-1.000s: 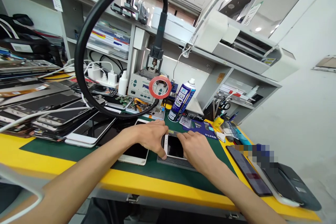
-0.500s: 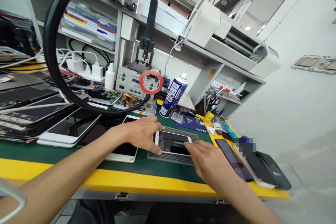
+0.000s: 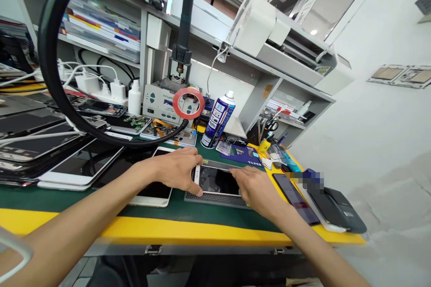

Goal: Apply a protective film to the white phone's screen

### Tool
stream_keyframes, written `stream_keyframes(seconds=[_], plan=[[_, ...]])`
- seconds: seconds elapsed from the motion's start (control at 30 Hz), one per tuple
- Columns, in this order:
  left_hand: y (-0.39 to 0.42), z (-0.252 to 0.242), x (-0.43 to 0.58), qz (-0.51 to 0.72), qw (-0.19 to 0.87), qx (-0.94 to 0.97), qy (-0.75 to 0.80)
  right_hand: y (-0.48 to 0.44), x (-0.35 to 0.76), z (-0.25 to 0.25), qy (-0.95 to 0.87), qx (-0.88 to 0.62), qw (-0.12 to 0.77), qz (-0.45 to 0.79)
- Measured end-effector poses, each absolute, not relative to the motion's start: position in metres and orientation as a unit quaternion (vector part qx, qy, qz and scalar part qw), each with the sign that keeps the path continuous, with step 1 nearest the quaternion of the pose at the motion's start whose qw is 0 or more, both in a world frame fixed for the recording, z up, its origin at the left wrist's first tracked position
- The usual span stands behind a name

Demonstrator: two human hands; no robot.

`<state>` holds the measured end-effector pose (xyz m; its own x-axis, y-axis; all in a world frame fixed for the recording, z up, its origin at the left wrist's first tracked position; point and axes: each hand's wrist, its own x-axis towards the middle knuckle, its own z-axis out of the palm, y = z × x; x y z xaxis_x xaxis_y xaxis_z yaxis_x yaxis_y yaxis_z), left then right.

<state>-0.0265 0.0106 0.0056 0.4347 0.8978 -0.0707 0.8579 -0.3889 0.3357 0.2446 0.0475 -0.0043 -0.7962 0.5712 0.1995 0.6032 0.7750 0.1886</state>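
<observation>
A white-framed smartphone with a dark screen lies flat on a grey perforated pad on the green mat. My left hand grips its left end, thumb at the near corner and fingers at the far corner. On the right end, my right hand has its fingers bent together at the phone's far right edge, covering that end. Their exact contact is partly hidden. Beside the pad, under my left forearm, lies a larger white-framed device with a black screen.
To the left lie white tablets and stacked screens. Behind the pad stand a blue spray can and a grey control box with a red tape ring. A black hose loops overhead. Phones lie at right.
My right hand has shifted from the phone's right end toward its far right edge. My left hand keeps its grip. The whole view has moved slightly.
</observation>
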Motion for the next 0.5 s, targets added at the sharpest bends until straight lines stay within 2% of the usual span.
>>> stream_keyframes(seconds=[0.33,0.5], plan=[[0.012,0.005,-0.029,0.055,0.178,0.829,0.527,0.054,0.272,0.022,-0.907,-0.395,0.146,-0.006],[0.012,0.005,-0.029,0.055,0.177,0.829,0.527,0.03,0.284,0.012,-0.925,-0.356,0.132,0.001]])
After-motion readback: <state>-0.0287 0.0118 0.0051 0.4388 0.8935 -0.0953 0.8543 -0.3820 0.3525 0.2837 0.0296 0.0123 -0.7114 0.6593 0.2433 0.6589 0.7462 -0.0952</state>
